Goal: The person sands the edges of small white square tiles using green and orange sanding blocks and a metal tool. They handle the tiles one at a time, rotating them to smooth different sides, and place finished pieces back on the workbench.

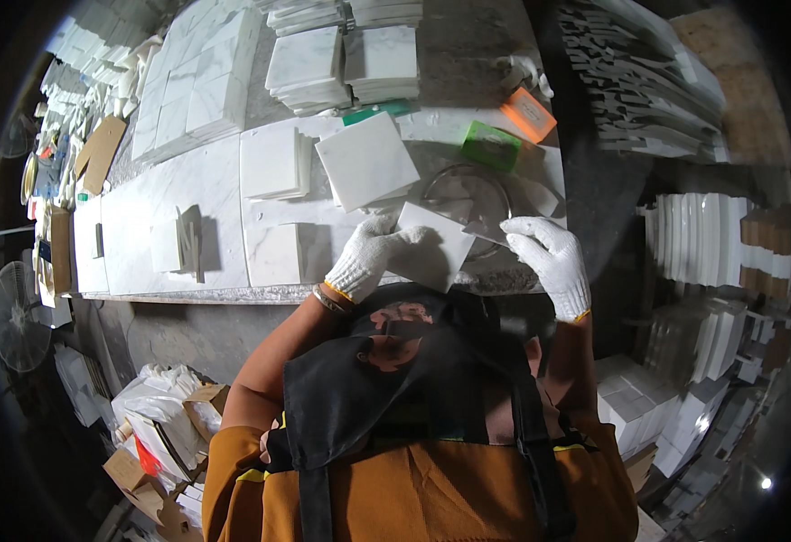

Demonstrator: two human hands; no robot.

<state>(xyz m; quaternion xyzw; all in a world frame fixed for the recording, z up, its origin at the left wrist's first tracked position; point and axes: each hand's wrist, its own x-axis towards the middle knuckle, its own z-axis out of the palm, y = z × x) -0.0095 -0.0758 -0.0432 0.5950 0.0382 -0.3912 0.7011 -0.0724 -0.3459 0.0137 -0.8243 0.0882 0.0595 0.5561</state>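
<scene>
A square white marble tile is held tilted just above the near edge of the grey stone tabletop, between two hands in white knit gloves. The left hand has its fingers curled over the tile's left edge, grasping it. The right hand pinches with thumb and forefinger closed at the tile's right corner, where a small thin grey blade-like piece shows (what it is exactly cannot be told). Just beyond the fingers lies a metal ring on the tabletop, and past it a green sponge block and an orange block. Beyond the left fingers a larger white tile rests tilted on a stack, with further stacks of white tiles farther off.
</scene>
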